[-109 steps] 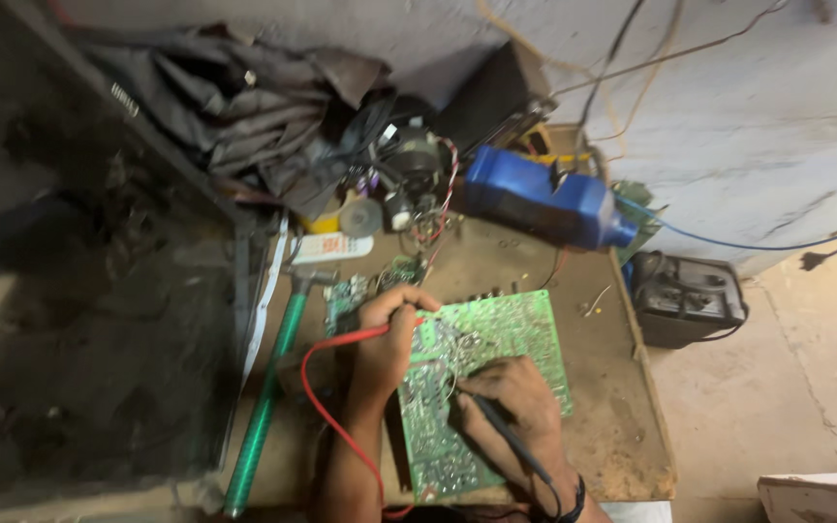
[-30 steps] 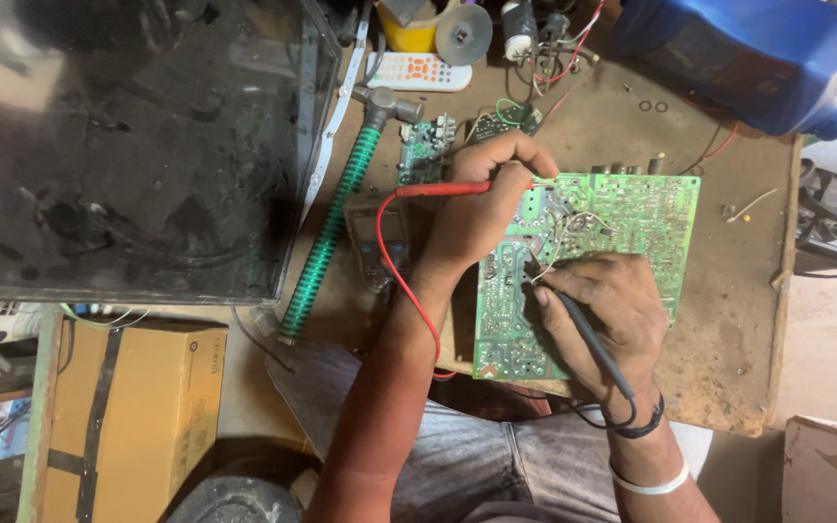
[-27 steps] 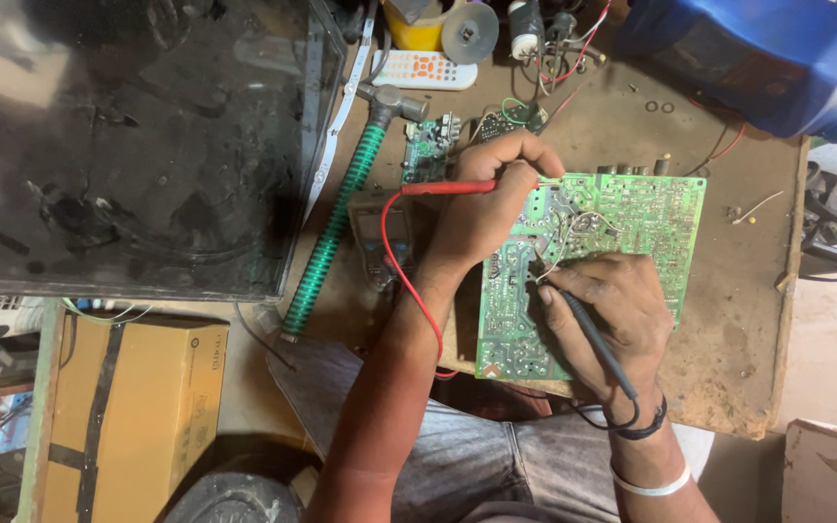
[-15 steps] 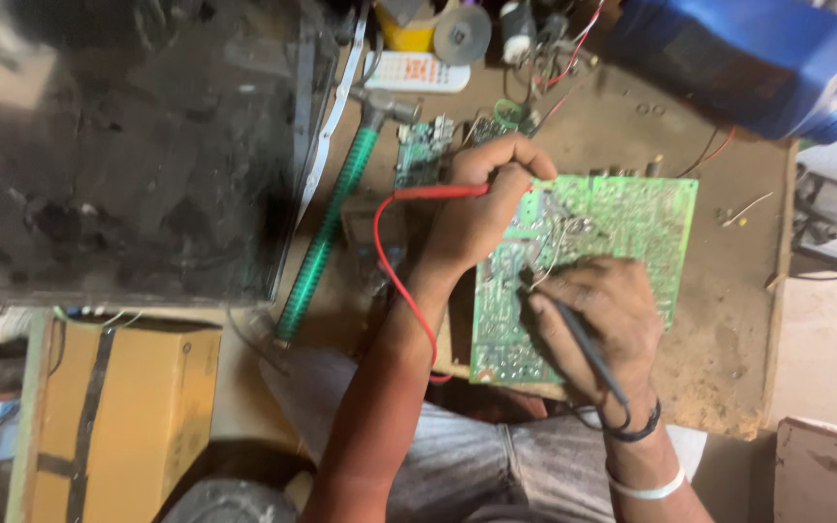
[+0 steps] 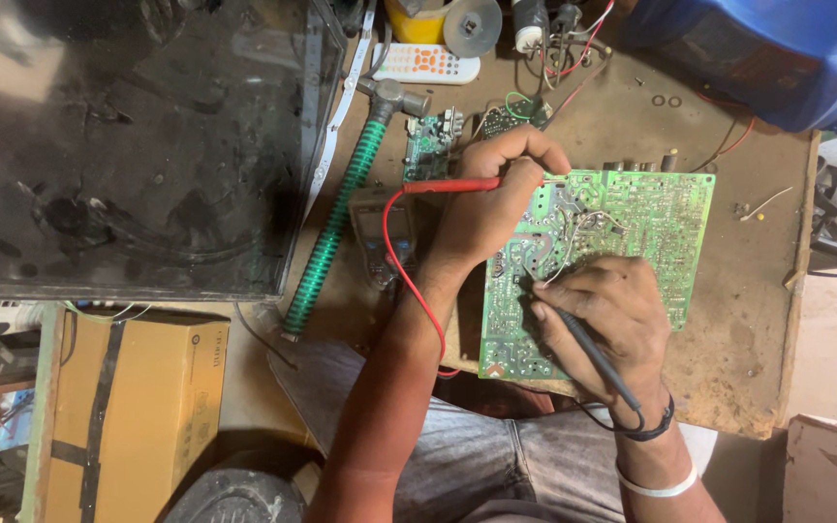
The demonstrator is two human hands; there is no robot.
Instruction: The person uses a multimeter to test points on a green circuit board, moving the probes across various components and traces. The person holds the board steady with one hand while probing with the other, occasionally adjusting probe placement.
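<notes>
Head view: my left hand (image 5: 481,218) pinches the red probe (image 5: 452,185), tip on the green circuit board (image 5: 632,232) lying toward the counter's near edge. My right hand (image 5: 603,315) grips the black probe (image 5: 588,353), tip pressed on the board's solder side. Both probes touch; the meter (image 5: 385,237) sits beside the board, half under my wrist. Hammer (image 5: 351,208) lies untouched at left.

My left hand (image 5: 484,215) is pinching a red probe (image 5: 449,185) against the green printed circuit board (image 5: 632,223) on the brown bench (image 5: 728,349), while my right hand (image 5: 604,320) is pressing a black probe (image 5: 595,356) onto it.
</notes>
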